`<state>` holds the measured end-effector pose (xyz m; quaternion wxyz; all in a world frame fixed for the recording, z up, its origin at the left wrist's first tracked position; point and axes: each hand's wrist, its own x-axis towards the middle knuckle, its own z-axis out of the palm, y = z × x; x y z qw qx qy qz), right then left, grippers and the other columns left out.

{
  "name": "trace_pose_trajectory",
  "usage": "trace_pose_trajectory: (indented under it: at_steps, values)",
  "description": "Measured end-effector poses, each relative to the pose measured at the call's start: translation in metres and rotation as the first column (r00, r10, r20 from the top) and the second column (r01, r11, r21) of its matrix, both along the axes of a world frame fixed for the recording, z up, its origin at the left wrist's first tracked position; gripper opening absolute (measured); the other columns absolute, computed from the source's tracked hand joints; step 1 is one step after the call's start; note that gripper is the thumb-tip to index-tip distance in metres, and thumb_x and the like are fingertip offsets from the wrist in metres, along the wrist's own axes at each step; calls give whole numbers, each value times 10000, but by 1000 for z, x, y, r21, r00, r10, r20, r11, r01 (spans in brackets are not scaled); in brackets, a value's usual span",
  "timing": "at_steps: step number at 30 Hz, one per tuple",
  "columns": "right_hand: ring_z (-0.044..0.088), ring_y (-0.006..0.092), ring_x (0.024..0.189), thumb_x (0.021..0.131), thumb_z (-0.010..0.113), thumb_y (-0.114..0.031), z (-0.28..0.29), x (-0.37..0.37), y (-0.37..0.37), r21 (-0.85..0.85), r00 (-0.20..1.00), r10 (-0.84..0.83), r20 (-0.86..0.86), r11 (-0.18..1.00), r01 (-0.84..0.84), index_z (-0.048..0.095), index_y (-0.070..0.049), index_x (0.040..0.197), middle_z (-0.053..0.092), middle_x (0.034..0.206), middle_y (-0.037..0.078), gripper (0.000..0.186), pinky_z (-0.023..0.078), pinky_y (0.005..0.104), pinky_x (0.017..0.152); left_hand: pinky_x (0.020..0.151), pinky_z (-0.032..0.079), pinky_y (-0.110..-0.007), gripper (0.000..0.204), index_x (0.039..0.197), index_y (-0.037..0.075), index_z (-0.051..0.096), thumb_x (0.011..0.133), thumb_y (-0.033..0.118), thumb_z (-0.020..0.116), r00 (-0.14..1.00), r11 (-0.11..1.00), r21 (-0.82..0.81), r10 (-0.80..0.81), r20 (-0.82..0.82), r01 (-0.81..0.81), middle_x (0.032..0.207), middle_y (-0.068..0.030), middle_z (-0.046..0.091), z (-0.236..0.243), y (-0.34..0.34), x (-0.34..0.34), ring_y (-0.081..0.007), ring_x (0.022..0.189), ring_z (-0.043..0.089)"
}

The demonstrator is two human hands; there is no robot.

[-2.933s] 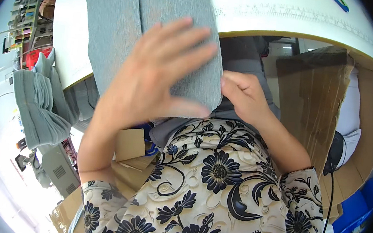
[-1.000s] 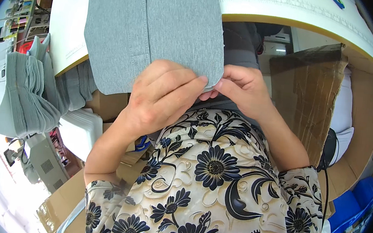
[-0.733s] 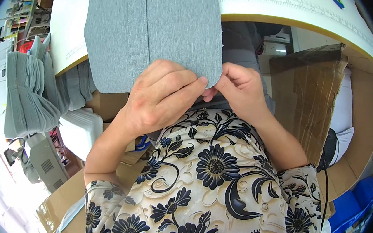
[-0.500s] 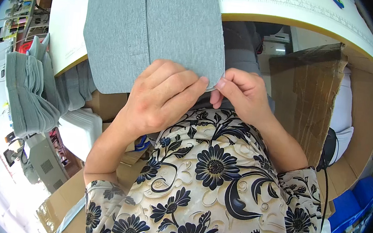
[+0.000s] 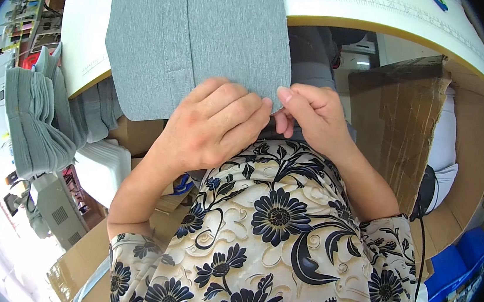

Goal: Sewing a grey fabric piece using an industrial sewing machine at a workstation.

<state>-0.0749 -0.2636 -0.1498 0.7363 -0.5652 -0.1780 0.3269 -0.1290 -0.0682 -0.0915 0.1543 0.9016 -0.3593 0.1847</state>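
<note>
A flat grey fabric panel [image 5: 237, 27] with rounded corners and a lengthwise seam lies over the edge of the white table, its near end hanging toward me. My left hand [image 5: 215, 124] is closed over the panel's near edge, fingers on top; its thumb tip is beside the near right corner. My right hand [image 5: 313, 114] pinches that same corner between thumb and curled fingers. The fingertips under the fabric are hidden.
The white table [image 5: 380, 15] has a printed ruler scale along it. Stacks of grey fabric pieces [image 5: 38, 121] hang at the left, above white ones [image 5: 102, 166]. An open cardboard box [image 5: 398, 126] with white material stands at the right, a black cable [image 5: 422, 252] beside it.
My right thumb has shifted slightly up and left along the panel's corner. The left hand has moved a little right, and the panel has slid slightly left.
</note>
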Motion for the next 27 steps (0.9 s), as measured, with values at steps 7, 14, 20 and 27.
trace_pose_trajectory:
  at_steps: [7, 14, 20, 27]
  values:
    - [499, 54, 487, 1001, 565, -231, 5, 3, -4, -20, 990, 53, -129, 998, -56, 687, 23, 768, 590, 567, 23, 365, 389, 201, 445, 683, 500, -372, 345, 976, -8, 680, 643, 42, 757, 993, 995, 42, 81, 89, -85, 914, -63, 585, -8, -3, -2, -204, 792, 603]
    - [572, 96, 554, 992, 562, -214, 20, 8, -14, -127, 996, 73, -48, 989, -79, 701, 1, 837, 606, 622, 39, 299, 455, 228, 515, 633, 472, -326, 252, 902, -37, 665, 665, 39, 701, 996, 1000, -4, 28, 89, -28, 872, -81, 586, -11, -2, 6, -195, 739, 576]
    - [644, 252, 994, 780, 683, -129, 13, 28, -21, -53, 144, 3, 990, 937, 345, 680, -24, 979, 646, 1108, 76, 225, 537, 376, 801, 597, 449, -320, 236, 886, -39, 664, 662, 26, 701, 999, 999, -40, 17, -27, -18, 873, -87, 597, -1, -2, 7, -198, 713, 567]
    - [667, 277, 891, 632, 698, -76, 17, 37, -16, 53, 64, -68, 996, 977, 204, 676, 33, 842, 671, 947, 117, 238, 560, 367, 705, 597, 454, -320, 270, 889, -49, 660, 627, 1, 701, 996, 993, -120, 9, -92, -20, 856, -84, 594, 5, -6, 2, -200, 703, 568]
